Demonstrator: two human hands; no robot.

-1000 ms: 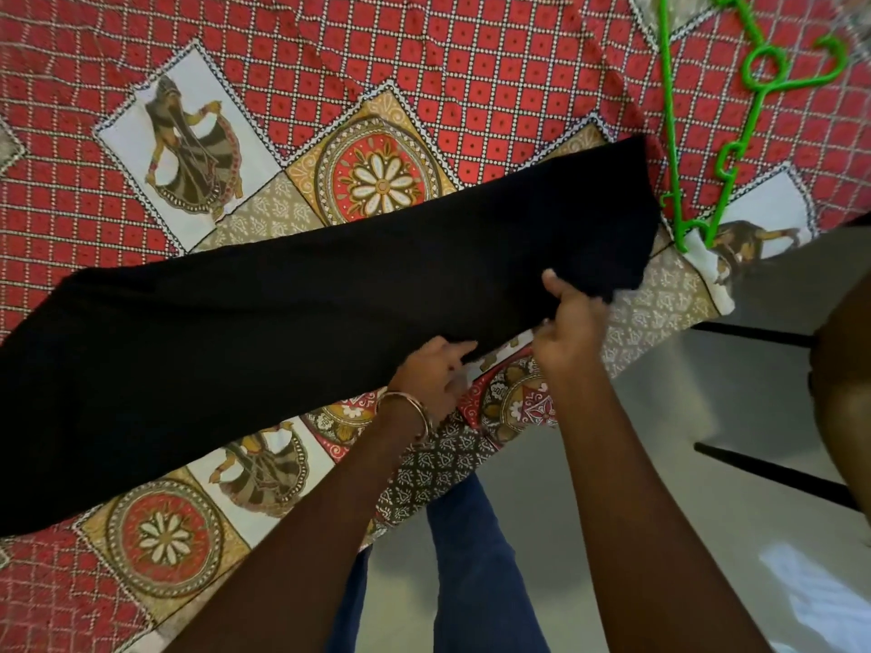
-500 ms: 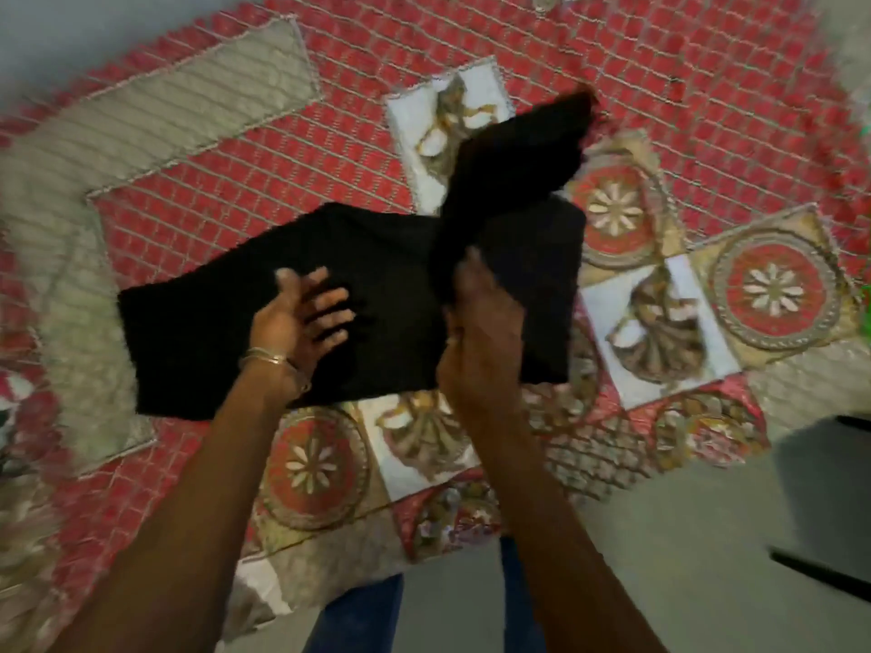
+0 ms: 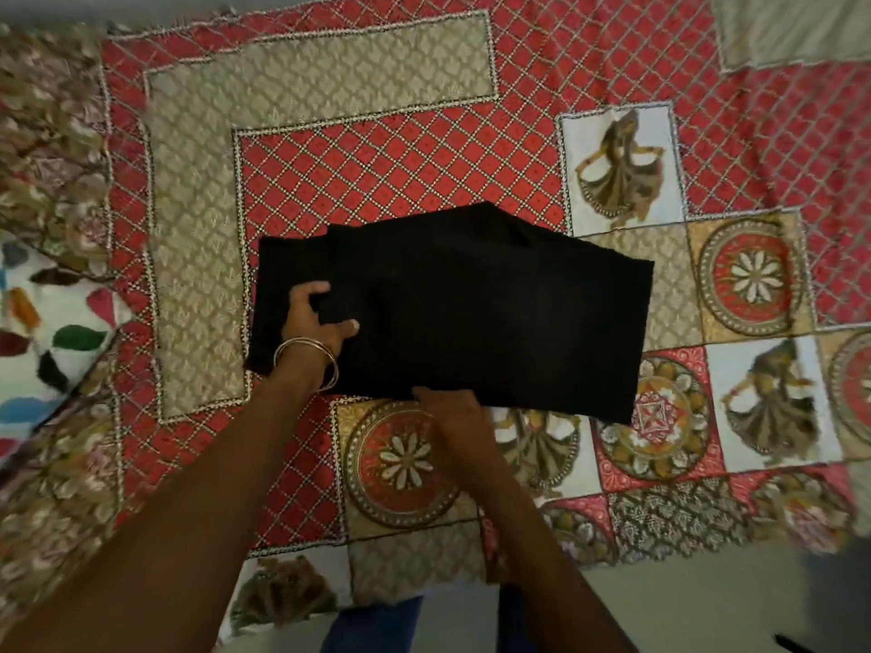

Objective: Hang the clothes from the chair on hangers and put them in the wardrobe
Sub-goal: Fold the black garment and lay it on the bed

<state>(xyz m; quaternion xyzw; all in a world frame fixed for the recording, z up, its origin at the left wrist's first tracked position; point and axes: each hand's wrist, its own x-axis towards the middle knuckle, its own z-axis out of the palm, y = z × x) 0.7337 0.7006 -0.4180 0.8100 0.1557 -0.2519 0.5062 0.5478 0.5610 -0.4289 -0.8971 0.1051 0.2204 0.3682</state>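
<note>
Where the black garment (image 3: 452, 318) lay long across the patterned bedspread (image 3: 358, 134) a second ago, it now sits folded compact. Left hand (image 3: 313, 322) pinches the top fold; right hand (image 3: 447, 407) has its fingers tucked under near edge. No hanger in view; hanging probably next.

Both forearms reaching forward, left hand (image 3: 315, 322) on left part of folded black garment (image 3: 495, 322), thumb and fingers curled gripping a fold, bangles on wrist, right hand (image 3: 450, 407) at garment's near edge, fingertips tucked under it
</note>
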